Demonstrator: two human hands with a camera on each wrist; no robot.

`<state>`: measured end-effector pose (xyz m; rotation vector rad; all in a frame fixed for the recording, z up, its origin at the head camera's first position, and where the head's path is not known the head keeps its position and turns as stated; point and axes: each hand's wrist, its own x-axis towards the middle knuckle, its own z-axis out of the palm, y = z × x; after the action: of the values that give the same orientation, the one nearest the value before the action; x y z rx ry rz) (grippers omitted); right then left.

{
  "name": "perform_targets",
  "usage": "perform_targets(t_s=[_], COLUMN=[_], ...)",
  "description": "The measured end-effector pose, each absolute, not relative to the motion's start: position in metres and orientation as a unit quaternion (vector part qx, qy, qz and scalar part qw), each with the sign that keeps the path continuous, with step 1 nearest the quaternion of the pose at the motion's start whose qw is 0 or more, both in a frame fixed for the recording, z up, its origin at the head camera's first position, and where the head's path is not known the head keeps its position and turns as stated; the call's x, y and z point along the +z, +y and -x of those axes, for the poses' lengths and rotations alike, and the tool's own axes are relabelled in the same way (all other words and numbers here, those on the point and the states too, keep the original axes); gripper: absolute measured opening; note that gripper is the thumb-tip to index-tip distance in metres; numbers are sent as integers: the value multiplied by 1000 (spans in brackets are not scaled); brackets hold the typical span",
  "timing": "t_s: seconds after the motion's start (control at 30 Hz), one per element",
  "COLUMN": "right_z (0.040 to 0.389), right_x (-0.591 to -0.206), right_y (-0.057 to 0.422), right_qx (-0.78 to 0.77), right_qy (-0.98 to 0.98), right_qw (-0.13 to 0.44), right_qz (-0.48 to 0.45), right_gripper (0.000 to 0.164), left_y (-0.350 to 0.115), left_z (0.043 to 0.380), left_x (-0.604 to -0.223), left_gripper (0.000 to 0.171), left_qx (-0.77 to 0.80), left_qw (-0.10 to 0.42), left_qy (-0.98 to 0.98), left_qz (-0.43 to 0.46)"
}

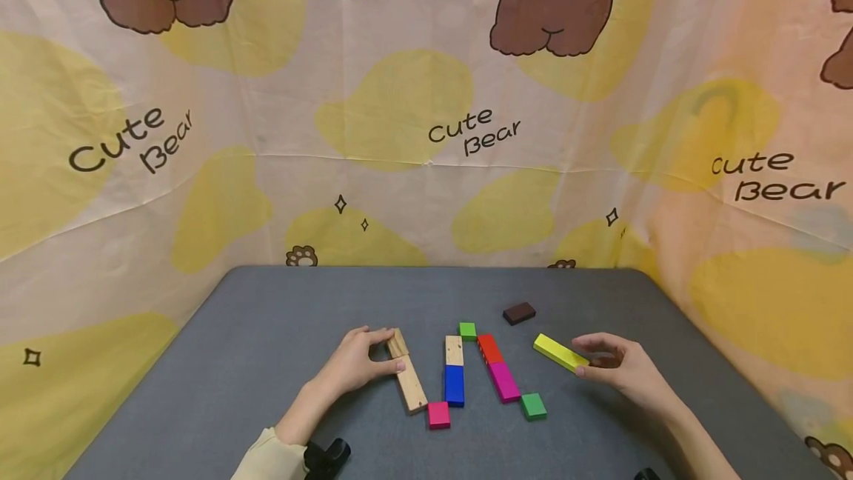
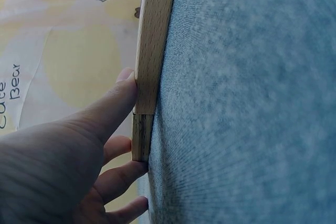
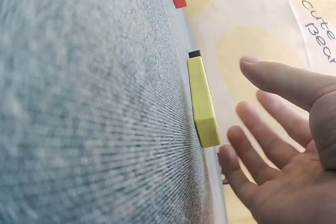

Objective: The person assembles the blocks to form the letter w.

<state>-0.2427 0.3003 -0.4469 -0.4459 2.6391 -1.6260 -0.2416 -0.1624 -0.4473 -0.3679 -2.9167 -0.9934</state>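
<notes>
My left hand (image 1: 353, 363) lays its thumb on top of the long wooden block (image 1: 412, 384), its fingers at the far end of a short wooden block (image 1: 397, 343). These two blocks lie end to end in a slanting line. My right hand (image 1: 623, 365) is beside the near end of a yellow block (image 1: 558, 352), and a gap shows between them in the right wrist view; its fingers (image 3: 270, 140) are spread and hold nothing. Between the hands lie a pink square block (image 1: 438, 415), a wooden block (image 1: 454, 350) and blue block (image 1: 455, 385) in line, and a red block (image 1: 489, 349) touching a magenta block (image 1: 504, 382).
One green block (image 1: 468, 331) lies at the far end of the middle rows, another green block (image 1: 534, 406) by the magenta one's near end. Farther back is a dark brown block (image 1: 519, 313). A printed cloth (image 1: 400, 110) hangs behind the grey table (image 1: 280, 302).
</notes>
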Motion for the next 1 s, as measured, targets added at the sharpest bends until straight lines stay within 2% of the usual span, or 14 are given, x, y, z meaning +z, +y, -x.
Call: perform_targets(t_s=[0.27,0.6,1.0], right_z=[245,254,293], right_x=[-450,-447,-443], right_y=[304,306,318], right_qx=[-522,-520,-487], right_qy=[830,825,803], right_qw=[85,115,180], right_qz=[179,190,290], right_gripper=[57,61,83], left_y=[-164,-167,-165], left_z=[241,243,245], left_x=[-447,-450,-449], left_gripper=[71,70,71], left_qx=[-317,-318,-322], left_qw=[18,18,17], left_qy=[-941,-941,-939], left_qz=[116,114,121])
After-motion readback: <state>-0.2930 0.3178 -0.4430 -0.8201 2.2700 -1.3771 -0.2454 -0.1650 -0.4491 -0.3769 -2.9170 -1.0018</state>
